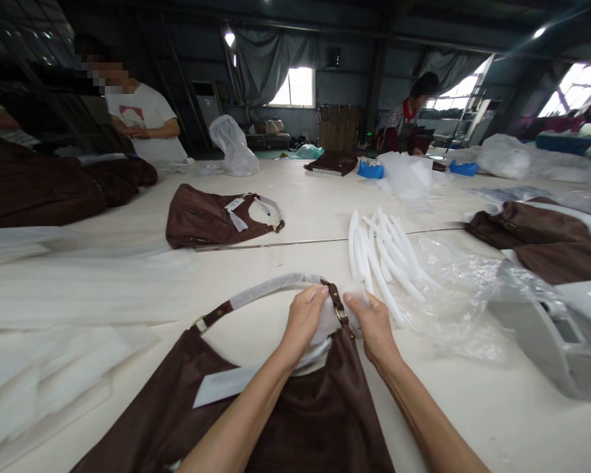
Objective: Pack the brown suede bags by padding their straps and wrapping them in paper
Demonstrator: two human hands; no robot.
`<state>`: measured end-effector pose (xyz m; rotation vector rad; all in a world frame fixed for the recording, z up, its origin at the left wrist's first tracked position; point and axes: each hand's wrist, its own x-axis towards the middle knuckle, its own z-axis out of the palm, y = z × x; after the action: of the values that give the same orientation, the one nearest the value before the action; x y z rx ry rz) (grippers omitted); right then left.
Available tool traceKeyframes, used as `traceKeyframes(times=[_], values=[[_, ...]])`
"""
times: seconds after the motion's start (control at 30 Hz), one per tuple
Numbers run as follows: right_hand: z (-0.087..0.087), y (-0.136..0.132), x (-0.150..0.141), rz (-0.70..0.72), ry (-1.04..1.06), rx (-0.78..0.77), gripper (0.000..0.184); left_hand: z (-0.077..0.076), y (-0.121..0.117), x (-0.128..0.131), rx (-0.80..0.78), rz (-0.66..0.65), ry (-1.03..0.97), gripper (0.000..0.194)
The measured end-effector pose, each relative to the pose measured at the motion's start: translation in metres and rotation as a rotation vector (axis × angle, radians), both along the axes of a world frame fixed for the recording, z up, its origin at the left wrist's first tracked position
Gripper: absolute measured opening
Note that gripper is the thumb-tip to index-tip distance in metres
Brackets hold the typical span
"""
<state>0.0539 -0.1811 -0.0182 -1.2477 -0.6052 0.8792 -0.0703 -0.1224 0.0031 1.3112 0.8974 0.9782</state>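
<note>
A dark brown handbag [305, 407] lies in front of me, its strap arched away from me. White wrapping [270, 285] covers the strap's middle. At the strap's right end, by the metal ring [342, 315], a small thin white sheet [329, 318] passes behind the leather tab [335, 295]. My left hand [303, 318] pinches the sheet left of the tab. On the right side, my right hand [373, 322] pinches its other edge between thumb and fingers. A pale strip [226, 384] lies across the bag's opening, partly hidden by my left forearm.
White foam tubes [379, 253] and crumpled clear plastic [463, 295] lie right of the bag. A tape dispenser [556, 328] stands farther right. White sheets [79, 282] are stacked left. Another brown handbag [201, 217] lies beyond. Two people [145, 121] work across the table [305, 197].
</note>
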Motion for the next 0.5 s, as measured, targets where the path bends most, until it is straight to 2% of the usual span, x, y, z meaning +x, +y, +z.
traceKeyframes(times=[0.1,0.17,0.37,0.5], values=[[0.002,-0.001,0.0,-0.015,0.006,0.013,0.034,0.007,0.006,0.001,0.045,0.006,0.041,0.025],[0.003,-0.001,-0.001,-0.031,0.006,0.018,0.034,0.013,0.006,0.002,0.023,0.004,0.028,0.027],[0.002,-0.005,-0.008,-0.063,-0.031,0.014,0.034,0.012,-0.011,-0.004,-0.3,-0.131,-0.065,0.048],[0.007,-0.01,-0.017,-0.112,-0.122,-0.017,0.035,0.01,-0.021,-0.011,-0.388,-0.097,-0.064,0.045]])
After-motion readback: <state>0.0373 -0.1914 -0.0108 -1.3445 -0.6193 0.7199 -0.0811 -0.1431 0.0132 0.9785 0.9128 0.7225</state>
